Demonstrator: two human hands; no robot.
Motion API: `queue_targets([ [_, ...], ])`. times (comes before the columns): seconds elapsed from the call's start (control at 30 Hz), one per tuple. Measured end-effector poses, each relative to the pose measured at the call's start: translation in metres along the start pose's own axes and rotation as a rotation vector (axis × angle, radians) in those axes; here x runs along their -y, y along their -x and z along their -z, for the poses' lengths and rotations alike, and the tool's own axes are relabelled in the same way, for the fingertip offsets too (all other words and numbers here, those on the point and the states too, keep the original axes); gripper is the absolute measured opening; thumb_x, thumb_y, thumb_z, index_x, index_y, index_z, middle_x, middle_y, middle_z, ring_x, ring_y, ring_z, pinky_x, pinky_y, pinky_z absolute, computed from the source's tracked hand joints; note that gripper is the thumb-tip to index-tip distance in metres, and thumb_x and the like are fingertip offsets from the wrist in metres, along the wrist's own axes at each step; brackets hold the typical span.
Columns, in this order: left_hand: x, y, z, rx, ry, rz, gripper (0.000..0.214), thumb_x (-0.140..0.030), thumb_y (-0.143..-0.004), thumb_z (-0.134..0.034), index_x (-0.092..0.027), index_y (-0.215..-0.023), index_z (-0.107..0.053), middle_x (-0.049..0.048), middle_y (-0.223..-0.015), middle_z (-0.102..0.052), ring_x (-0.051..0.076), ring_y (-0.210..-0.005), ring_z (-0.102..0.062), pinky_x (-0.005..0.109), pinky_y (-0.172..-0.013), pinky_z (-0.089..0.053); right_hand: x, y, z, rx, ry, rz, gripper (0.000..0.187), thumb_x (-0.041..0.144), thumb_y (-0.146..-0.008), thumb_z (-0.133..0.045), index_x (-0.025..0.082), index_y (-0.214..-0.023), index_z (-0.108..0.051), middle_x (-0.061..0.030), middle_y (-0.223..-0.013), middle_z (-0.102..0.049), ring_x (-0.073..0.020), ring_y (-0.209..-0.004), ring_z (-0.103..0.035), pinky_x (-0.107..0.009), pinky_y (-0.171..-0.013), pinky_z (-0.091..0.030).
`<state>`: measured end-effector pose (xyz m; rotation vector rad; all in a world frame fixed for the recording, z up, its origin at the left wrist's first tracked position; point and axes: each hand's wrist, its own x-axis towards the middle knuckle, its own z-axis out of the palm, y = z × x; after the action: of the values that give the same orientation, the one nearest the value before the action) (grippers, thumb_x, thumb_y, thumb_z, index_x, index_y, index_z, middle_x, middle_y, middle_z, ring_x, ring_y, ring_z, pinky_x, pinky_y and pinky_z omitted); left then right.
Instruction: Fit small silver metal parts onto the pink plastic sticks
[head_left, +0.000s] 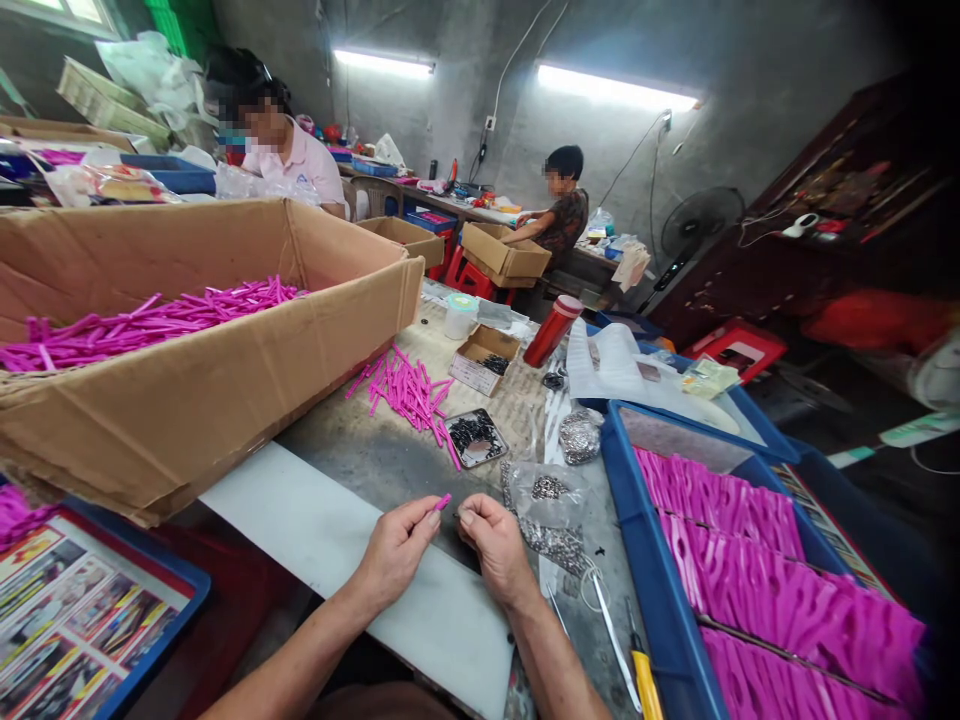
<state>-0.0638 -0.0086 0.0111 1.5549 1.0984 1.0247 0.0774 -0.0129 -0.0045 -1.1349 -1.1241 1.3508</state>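
Note:
My left hand (394, 555) pinches a short magenta plastic stick (444, 501) between thumb and fingers; only its end shows. Close beside it, a small gap apart, my right hand (496, 548) is closed in a pinch, and whatever it may hold is too small to make out. Just beyond both hands lies a small tray of black parts (475, 438). A loose pile of magenta sticks (405, 390) spreads on the table behind that tray. To the right of my right hand are clear bags of small metal parts (551, 487).
A large cardboard box (217, 400) of magenta sticks stands at left. A blue crate (667, 610) with rows of magenta pieces is at right, near a yellow-handled screwdriver (645, 685). Farther back are a small carton (472, 375), a red flask (553, 332) and two people.

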Motion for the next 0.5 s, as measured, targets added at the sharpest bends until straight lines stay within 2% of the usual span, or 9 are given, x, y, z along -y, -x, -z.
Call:
queue_targets([
  [0.27, 0.001, 0.0021, -0.0014, 0.029, 0.003, 0.059, 0.016, -0.021, -0.074, -0.047, -0.015, -0.079, -0.061, -0.0033, -0.053, -0.048, 0.01, -0.047, -0.042, 0.018, -0.043, -0.034, 0.003, 0.0007, 0.0007, 0.009, 0.025, 0.01, 0.013, 0.028, -0.068, -0.049, 0.018, -0.062, -0.045, 0.0066, -0.049, -0.031, -0.0081, -0.044, -0.022, -0.022, -0.042, -0.016],
  [0.4, -0.002, 0.0032, -0.0011, 0.009, -0.096, 0.051, 0.011, -0.019, -0.072, -0.048, -0.015, -0.072, -0.058, -0.0037, -0.055, -0.049, 0.01, -0.051, -0.044, 0.017, -0.048, -0.036, 0.0062, 0.0011, 0.0011, 0.011, 0.082, 0.031, 0.013, 0.028, -0.068, -0.049, 0.018, -0.062, -0.045, 0.0064, -0.05, -0.031, -0.0083, -0.045, -0.023, -0.022, -0.043, -0.018],
  [0.5, -0.0054, 0.0034, -0.0001, 0.012, -0.142, 0.035, 0.013, -0.02, -0.072, -0.046, -0.016, -0.076, -0.059, -0.0029, -0.06, -0.053, 0.011, -0.056, -0.047, 0.018, -0.053, -0.038, 0.0087, 0.0015, 0.0015, 0.02, 0.126, 0.055, 0.013, 0.028, -0.069, -0.048, 0.018, -0.062, -0.045, 0.0059, -0.051, -0.032, -0.0087, -0.047, -0.025, -0.021, -0.044, -0.02],
])
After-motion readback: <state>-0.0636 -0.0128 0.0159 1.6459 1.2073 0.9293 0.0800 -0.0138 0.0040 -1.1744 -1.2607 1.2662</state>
